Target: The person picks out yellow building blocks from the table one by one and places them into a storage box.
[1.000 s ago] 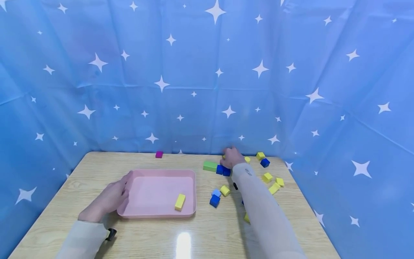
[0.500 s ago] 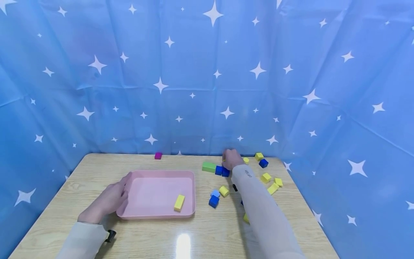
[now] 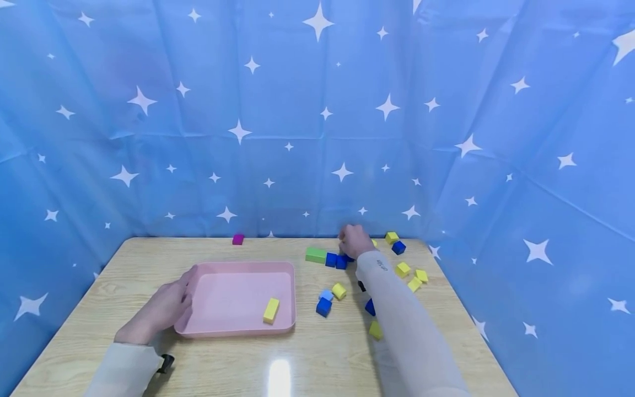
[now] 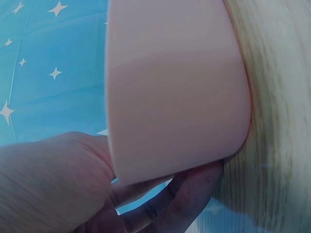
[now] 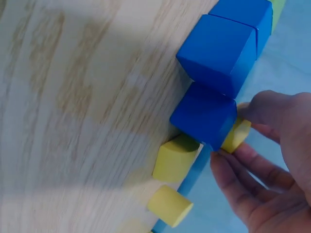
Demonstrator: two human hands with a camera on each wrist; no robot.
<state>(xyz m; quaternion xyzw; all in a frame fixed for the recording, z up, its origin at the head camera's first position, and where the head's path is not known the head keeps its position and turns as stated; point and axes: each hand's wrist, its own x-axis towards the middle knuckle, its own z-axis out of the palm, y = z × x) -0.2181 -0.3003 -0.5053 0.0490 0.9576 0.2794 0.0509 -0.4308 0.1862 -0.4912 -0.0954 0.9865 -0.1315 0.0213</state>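
My left hand [image 3: 163, 306] grips the left end of a pink tray [image 3: 233, 333]; in the left wrist view its fingers [image 4: 194, 187] curl against the tray's end wall. Inside the tray lies one yellow block [image 3: 271, 311]. At the table's back edge, my right hand [image 3: 356, 241] pinches a small yellow block [image 5: 236, 136] between thumb and fingertips, right up against a blue cube [image 5: 204, 114]. Two more blue cubes [image 5: 218, 51] adjoin that cube in a row, with a green block [image 3: 315, 255] at the row's far end.
Two yellow cylinders [image 5: 170, 206] stand near the right hand. Several yellow and blue blocks [image 3: 403, 269] are scattered on the right, some beside the forearm. A light blue block [image 3: 326, 295] touches a blue cube [image 3: 324, 307]. One magenta block [image 3: 238, 240] sits at the back edge.
The head view has shifted slightly. My right hand has moved a little to the right along the back edge, and a third blue cube now shows beside it. The left hand stays on the tray.
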